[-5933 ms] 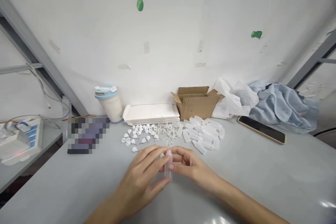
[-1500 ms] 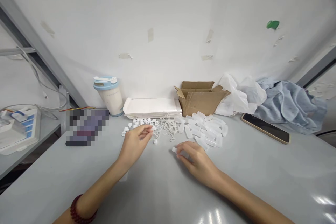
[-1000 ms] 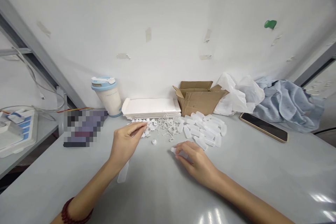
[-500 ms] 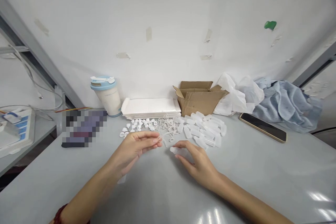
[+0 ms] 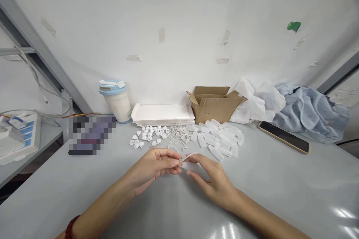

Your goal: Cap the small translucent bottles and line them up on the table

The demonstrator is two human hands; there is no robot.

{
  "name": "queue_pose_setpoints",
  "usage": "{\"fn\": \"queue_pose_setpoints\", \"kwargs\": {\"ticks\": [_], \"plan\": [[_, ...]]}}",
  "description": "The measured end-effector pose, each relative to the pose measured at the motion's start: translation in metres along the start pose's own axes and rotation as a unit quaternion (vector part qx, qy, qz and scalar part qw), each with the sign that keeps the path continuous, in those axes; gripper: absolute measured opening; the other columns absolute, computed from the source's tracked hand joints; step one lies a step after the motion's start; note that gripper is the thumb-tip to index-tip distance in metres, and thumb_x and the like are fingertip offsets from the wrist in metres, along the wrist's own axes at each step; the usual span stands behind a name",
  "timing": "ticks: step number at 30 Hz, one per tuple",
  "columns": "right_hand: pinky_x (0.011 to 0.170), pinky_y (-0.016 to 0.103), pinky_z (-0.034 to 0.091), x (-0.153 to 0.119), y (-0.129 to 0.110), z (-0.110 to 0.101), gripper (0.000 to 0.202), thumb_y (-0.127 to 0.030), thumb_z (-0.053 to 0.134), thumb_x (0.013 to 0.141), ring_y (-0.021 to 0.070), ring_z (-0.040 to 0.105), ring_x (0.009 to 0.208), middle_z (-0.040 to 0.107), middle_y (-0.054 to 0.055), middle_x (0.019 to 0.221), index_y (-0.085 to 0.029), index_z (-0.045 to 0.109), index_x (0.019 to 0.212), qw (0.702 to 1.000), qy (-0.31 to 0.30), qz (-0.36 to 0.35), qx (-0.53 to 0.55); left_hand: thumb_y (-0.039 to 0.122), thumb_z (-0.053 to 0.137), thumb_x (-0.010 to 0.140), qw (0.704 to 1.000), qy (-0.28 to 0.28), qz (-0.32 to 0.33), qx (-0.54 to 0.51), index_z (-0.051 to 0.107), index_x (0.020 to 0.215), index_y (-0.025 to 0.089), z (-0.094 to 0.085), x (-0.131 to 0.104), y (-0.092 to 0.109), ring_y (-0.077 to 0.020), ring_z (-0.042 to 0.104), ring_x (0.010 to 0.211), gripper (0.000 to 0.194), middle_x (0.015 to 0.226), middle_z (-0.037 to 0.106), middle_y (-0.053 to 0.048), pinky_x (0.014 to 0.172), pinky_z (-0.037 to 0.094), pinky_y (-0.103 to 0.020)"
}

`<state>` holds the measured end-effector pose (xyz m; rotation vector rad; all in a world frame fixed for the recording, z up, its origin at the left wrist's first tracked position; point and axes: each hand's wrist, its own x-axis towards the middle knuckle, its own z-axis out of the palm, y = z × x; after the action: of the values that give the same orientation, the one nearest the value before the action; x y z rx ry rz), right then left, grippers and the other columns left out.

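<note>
My left hand (image 5: 154, 168) pinches a small white plastic ring with a thin tail (image 5: 182, 163) between thumb and fingers. Lying on its side in my right hand (image 5: 215, 179) is a small translucent squeeze bottle (image 5: 192, 165), gripped between thumb and fingers. The ring is at the bottle's neck end; whether it has passed over the neck, I cannot tell. Just beyond my hands lie loose piles of white tailed rings (image 5: 183, 136), clear bottles (image 5: 223, 142) and white caps (image 5: 151, 131), some caps with a thin needle-like tip.
Along the wall stand a lidded cup (image 5: 117, 106), a stack of white trays or boxes (image 5: 163, 114) and an open cardboard box (image 5: 217, 109). Farther right are a white plastic bag (image 5: 249, 102), a phone (image 5: 283, 136) and a blue cloth (image 5: 314, 112). A power strip (image 5: 28, 138) sits at far left.
My left hand has moved right and slightly down, bringing the ring from apart to the neck of the bottle. My right hand stays nearly in place with the bottle. The view has shifted slightly.
</note>
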<state>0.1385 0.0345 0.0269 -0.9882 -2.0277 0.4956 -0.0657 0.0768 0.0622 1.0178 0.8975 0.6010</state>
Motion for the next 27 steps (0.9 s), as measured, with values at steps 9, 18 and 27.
{"fn": "queue_pose_setpoints", "kwargs": {"ticks": [9, 18, 27], "plan": [[0.075, 0.030, 0.054, -0.001, -0.001, 0.001, 0.032, -0.013, 0.053, 0.089, 0.0177, 0.063, 0.088, 0.065, 0.008, 0.098, -0.020, 0.051, 0.120, 0.999, 0.018, -0.044, 0.023, 0.031, 0.073, 0.073, 1.000, 0.003, 0.012, 0.013, 0.067, 0.091, 0.014, 0.009, -0.001, -0.003, -0.0124, 0.063, 0.067, 0.025, 0.074, 0.067, 0.000, 0.071, 0.050, -0.027], [0.075, 0.029, 0.054, 0.000, -0.001, 0.003, 0.032, -0.010, 0.055, 0.087, 0.0171, 0.063, 0.088, 0.066, 0.008, 0.096, -0.018, 0.055, 0.118, 0.998, 0.028, -0.043, 0.030, 0.033, 0.069, 0.077, 0.999, -0.005, 0.020, 0.041, 0.065, 0.094, 0.014, 0.007, 0.000, -0.008, -0.0148, 0.066, 0.072, 0.026, 0.079, 0.069, -0.003, 0.073, 0.050, -0.030], [0.076, 0.027, 0.054, 0.001, -0.002, 0.002, 0.032, -0.008, 0.053, 0.087, 0.0153, 0.063, 0.087, 0.066, 0.007, 0.097, -0.019, 0.055, 0.118, 0.999, 0.021, -0.032, 0.039, 0.025, 0.062, 0.079, 0.993, -0.018, 0.042, 0.105, 0.061, 0.094, 0.013, 0.010, 0.000, -0.010, -0.0152, 0.065, 0.073, 0.019, 0.080, 0.068, -0.002, 0.071, 0.050, -0.029]]}}
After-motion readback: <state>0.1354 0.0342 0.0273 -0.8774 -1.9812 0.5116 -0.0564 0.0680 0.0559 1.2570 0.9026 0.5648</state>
